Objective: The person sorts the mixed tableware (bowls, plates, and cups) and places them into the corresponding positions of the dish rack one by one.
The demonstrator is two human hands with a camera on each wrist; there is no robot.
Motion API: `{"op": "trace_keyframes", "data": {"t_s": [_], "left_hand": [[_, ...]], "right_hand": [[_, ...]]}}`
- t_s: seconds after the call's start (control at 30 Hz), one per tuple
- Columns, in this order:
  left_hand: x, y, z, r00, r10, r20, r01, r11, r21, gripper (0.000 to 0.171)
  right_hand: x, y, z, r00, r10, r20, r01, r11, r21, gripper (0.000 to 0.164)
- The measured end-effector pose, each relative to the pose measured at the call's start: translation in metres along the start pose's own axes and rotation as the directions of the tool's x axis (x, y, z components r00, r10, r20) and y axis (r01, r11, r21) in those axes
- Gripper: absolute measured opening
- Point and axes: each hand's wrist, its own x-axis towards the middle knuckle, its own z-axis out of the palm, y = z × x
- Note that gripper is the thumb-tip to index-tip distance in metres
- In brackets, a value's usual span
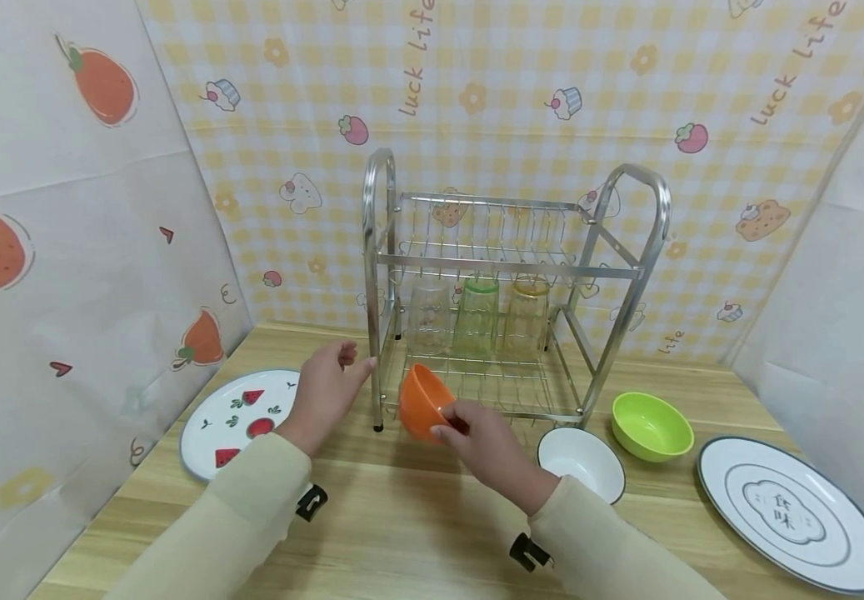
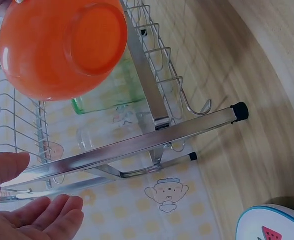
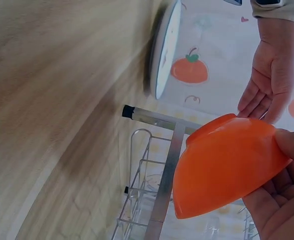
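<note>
An orange bowl hangs tilted on its side before the lower tier of a metal dish rack. My right hand pinches its rim between thumb and fingers, as the right wrist view also shows. Beside the rack's left front post, my left hand is held up with nothing in it. In the left wrist view its fingers are loosely bent and apart from the thumb. Three upturned glasses stand on the lower tier: a clear glass, a green glass and a yellow glass.
A white plate with watermelon pictures lies at the left. Right of the rack are a white bowl, a green bowl and a large white plate with dark lettering. A patterned cloth hangs behind the rack.
</note>
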Motion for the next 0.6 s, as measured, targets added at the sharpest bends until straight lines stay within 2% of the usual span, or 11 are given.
{"op": "trace_keyframes", "data": {"t_s": [0.17, 0.37, 0.6], "left_hand": [[0.007, 0.0, -0.002, 0.999, 0.036, -0.005, -0.036, 0.999, -0.02, 0.05], [0.014, 0.0, -0.001, 0.999, 0.041, 0.002, -0.041, 0.999, -0.032, 0.05], [0.021, 0.004, 0.002, 0.998, 0.061, -0.008, -0.061, 0.997, -0.049, 0.048]], "right_hand": [[0.011, 0.001, -0.002, 0.996, 0.091, -0.019, -0.089, 0.991, 0.095, 0.011], [0.026, 0.002, -0.002, 0.983, 0.168, -0.072, -0.152, 0.971, 0.183, 0.01], [0.042, 0.007, -0.003, 0.956, 0.273, -0.104, -0.23, 0.924, 0.307, 0.018]]}}
